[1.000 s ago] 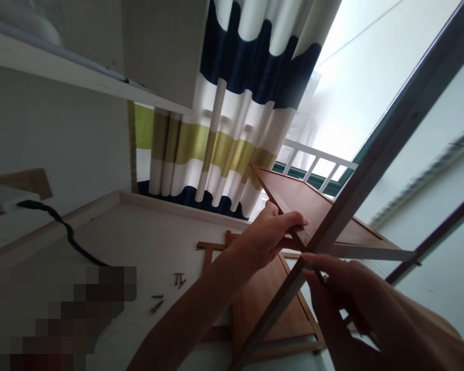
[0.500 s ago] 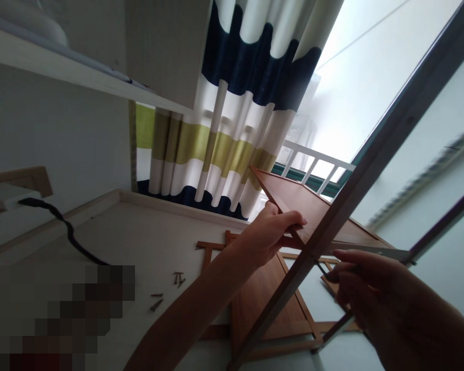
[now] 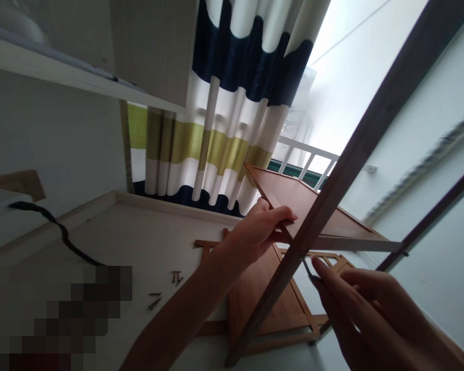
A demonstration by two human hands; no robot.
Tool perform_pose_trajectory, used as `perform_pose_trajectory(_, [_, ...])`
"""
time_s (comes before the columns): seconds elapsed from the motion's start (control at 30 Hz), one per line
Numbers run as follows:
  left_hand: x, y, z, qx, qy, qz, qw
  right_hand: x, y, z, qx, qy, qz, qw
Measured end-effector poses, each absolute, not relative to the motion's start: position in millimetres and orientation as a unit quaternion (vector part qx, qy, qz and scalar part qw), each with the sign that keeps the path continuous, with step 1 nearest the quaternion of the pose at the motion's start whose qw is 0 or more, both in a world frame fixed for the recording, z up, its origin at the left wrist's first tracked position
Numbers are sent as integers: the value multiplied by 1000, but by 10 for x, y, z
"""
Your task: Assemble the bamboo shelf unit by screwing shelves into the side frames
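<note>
My left hand (image 3: 263, 226) is closed on the near edge of a brown wooden shelf panel (image 3: 290, 193), thumb on top, beside the long wooden post (image 3: 344, 159). The panel meets the post at this corner. To the right of the joint, my right hand (image 3: 371, 309) pinches a thin dark metal hex key (image 3: 308, 270). Its tip is at a bolt on the post, just below the panel; how far it seats I cannot tell. A second post (image 3: 436, 221) meets the panel's far right corner.
Several loose screws (image 3: 176, 276) lie on the pale surface (image 3: 139, 232) left of my forearm. Further wooden frame parts (image 3: 263, 293) are beneath the post. A black cable (image 3: 64, 232) runs at left, under a white shelf (image 3: 81, 82). Behind hangs a striped curtain (image 3: 224, 144).
My right hand has turned and dropped a little, showing more of the hex key at the joint. My left hand keeps its hold on the panel. The whole view has shifted slightly.
</note>
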State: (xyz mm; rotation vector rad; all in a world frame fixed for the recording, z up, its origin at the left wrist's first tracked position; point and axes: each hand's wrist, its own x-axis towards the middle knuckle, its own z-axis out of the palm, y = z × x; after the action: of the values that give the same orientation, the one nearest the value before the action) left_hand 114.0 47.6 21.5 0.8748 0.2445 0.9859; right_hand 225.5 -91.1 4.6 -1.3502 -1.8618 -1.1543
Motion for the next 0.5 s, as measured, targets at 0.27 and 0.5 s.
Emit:
perform_pose_trajectory(0.27, [1135,480,198,401,111,458,786,2069,-778,13,-437,-748,-384,318])
perform_pose_trajectory(0.5, [1119,466,194,404,114,458,783,2065,-795,28,-429,-789,-332,288])
